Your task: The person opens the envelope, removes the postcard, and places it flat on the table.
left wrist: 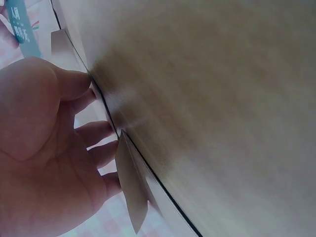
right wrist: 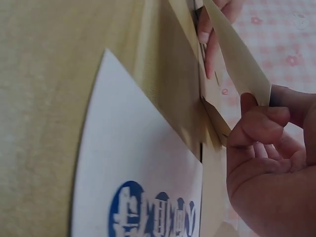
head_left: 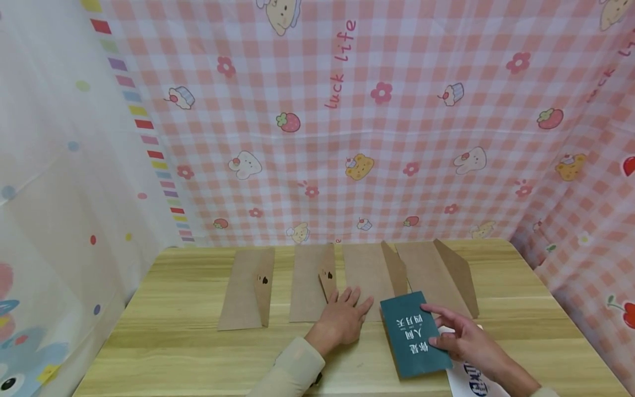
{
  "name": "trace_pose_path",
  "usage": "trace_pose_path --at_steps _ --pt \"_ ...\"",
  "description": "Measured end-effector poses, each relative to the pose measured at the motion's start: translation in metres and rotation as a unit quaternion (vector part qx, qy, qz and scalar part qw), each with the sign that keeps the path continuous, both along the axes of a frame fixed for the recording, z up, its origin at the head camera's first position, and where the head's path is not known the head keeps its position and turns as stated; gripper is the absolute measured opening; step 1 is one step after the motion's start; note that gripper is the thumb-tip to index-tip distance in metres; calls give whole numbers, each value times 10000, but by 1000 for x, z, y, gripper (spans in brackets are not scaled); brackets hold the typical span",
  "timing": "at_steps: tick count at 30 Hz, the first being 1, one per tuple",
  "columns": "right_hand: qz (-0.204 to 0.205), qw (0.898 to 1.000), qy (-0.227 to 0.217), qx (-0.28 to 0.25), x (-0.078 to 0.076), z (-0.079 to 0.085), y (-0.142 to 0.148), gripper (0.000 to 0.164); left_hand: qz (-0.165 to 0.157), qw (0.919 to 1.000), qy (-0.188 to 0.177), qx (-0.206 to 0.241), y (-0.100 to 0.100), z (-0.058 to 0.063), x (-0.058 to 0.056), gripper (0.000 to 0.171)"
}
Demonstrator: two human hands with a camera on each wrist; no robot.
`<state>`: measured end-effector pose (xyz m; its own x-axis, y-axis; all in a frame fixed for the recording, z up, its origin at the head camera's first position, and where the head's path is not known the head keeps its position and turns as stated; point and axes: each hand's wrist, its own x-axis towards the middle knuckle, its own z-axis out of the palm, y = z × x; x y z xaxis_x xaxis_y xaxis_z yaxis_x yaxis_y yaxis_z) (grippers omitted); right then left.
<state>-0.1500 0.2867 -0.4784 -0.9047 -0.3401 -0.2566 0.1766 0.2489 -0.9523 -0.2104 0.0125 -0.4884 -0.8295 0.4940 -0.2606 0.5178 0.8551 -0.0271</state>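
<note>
My right hand [head_left: 466, 342] pinches a teal card [head_left: 412, 331] with white characters, held tilted over the near side of the table. In the right wrist view, the thumb and fingers grip the edge of the card's pale back [right wrist: 242, 64]. Spread fingers of my left hand [head_left: 342, 321] rest by the second and third brown kraft envelopes from the left. The second envelope [head_left: 305, 286] has its flap partly up beside those fingertips. The third envelope [head_left: 364, 267] and the rightmost envelope [head_left: 421, 267] have raised flaps; the card overlaps their lower edges.
The leftmost kraft envelope [head_left: 240, 292] lies apart, its flap bearing a small dark mark. Under my right hand lies a white card [right wrist: 128, 123] with blue printing. The wooden table [head_left: 163, 325] backs onto a pink checked cloth [head_left: 317, 132].
</note>
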Motion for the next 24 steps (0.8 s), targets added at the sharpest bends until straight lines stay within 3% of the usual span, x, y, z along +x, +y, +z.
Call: trace_pose_path --at_steps 5,12,24 --pt "309 9992 106 -244 3 -5 0 69 10 10000 -21 13 0 0 0 50" --pt "298 9995 133 -37 6 -11 -1 68 6 10000 17 12 -1 -1 0 50" --pt "340 9991 -109 -239 10 -18 -7 70 -29 10000 48 49 -1 -1 0 50"
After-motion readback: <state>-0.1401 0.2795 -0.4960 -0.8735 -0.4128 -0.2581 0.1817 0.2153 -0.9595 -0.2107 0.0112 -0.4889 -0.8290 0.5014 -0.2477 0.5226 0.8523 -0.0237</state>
